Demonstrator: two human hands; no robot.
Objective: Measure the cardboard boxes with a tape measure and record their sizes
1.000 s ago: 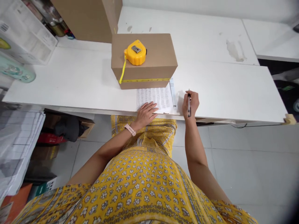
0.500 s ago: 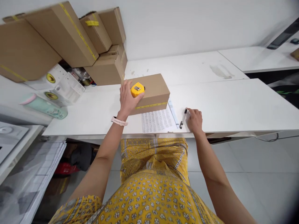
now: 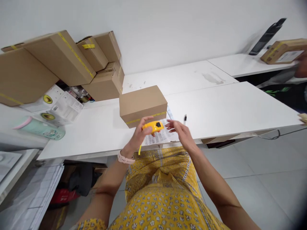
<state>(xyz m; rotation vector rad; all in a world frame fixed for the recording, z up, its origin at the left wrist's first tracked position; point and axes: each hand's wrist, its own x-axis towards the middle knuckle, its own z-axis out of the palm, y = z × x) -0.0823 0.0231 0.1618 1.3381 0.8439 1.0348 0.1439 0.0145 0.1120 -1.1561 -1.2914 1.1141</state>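
**A:** Head cam, only view here. What's in the left hand (image 3: 137, 137)?

**B:** The yellow tape measure (image 3: 153, 125). It's up over the front edge of the desk (image 3: 211, 108), tipped on its side. Thumb on the near side, fingers wrapped round the rest, so a proper hold. Its yellow strap (image 3: 139, 150) dangles at about 7 o'clock from it.

**A:** And the right hand (image 3: 182, 133)?

**B:** At 3 o'clock from the tape measure, fingers loosely spread and a bit curled, tips just beside the end of it. Can't tell if they touch. I don't see it gripping anything.

**A:** What's around them?

**B:** Going by the tape measure again: brown carton (image 3: 142, 100) at 11 o'clock, yellow tape line along its front. Printed sheet (image 3: 159, 138) underneath, poking out toward 4. Pen (image 3: 185, 118) lying just shy of 3, past the right hand. Mint bottle (image 3: 45, 129) way out at 9, stacked boxes (image 3: 72, 60) at 10.

**A:** Far right?

**B:** Black bottle (image 3: 265, 38) and a taped parcel (image 3: 278, 49) around 2 o'clock, with someone else's blurry hand (image 3: 302, 65) at the parcel's right end.
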